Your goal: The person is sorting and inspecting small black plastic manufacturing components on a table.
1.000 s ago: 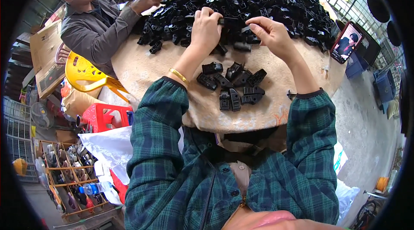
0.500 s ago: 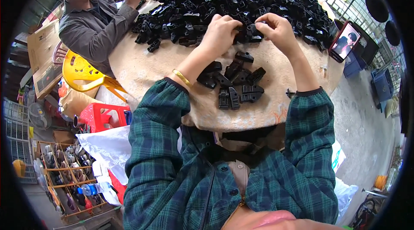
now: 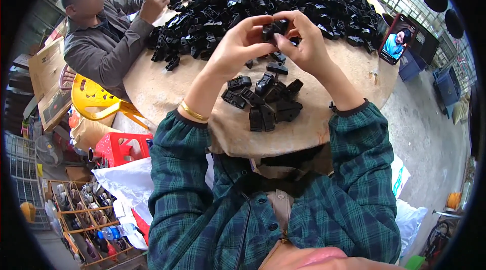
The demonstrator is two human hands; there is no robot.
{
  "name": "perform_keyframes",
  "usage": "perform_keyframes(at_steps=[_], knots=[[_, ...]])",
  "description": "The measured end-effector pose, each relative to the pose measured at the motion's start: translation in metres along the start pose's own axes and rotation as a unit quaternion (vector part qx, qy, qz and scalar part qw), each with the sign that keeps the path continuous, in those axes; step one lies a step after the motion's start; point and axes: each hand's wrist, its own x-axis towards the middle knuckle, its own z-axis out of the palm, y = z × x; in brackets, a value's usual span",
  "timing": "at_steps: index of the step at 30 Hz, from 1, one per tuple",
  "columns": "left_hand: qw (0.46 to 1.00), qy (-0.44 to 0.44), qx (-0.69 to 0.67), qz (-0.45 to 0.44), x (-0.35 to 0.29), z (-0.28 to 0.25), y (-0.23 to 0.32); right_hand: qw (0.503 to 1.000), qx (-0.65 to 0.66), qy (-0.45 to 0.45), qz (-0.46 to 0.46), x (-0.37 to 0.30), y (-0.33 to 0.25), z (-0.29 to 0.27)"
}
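Observation:
Between my two hands a black plastic part (image 3: 274, 29) is held up over the near edge of a big heap of similar parts. The fingers of my left hand (image 3: 242, 45) curl round it from the left. My right hand (image 3: 305, 42) grips the same piece from the right, thumb and fingers closed on it. Fingers cover much of the part, so its exact kind cannot be made out. Below my hands, several black plastic parts (image 3: 267, 99) lie in a small loose group on the cloth-covered table (image 3: 233, 136).
The large heap of black parts (image 3: 243, 2) covers the table's far half. At the far left a co-worker (image 3: 106, 37) sits with hands raised by the heap. A phone (image 3: 398, 39) leans upright at the right edge. A yellow chair (image 3: 96, 93) and red stool (image 3: 114, 148) stand left.
My hands have come together from apart and now share one black part in front of the heap. The phone's picture has changed, and the whole view has shifted slightly.

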Motion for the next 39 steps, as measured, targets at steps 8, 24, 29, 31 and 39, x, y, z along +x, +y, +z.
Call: perform_keyframes(at_steps=[8,24,29,31,39], knots=[[0.991,0.124,0.040,-0.017,-0.003,-0.011,-0.002,0.990,0.120,0.022,0.068,-0.002,-0.004,0.008],[0.977,0.178,0.109,0.048,-0.002,0.002,-0.014,0.996,0.051,0.058,0.049,-0.005,-0.007,0.013],[0.982,0.187,0.001,0.007,-0.001,0.009,-0.022,0.997,0.018,0.056,0.054,-0.008,-0.005,0.019],[0.980,0.198,-0.019,0.027,-0.004,0.017,-0.026,0.997,-0.029,0.070,-0.012,-0.007,-0.007,0.024],[0.987,0.153,-0.046,0.007,-0.004,0.012,-0.010,0.996,-0.063,0.036,-0.044,-0.002,-0.007,0.018]])
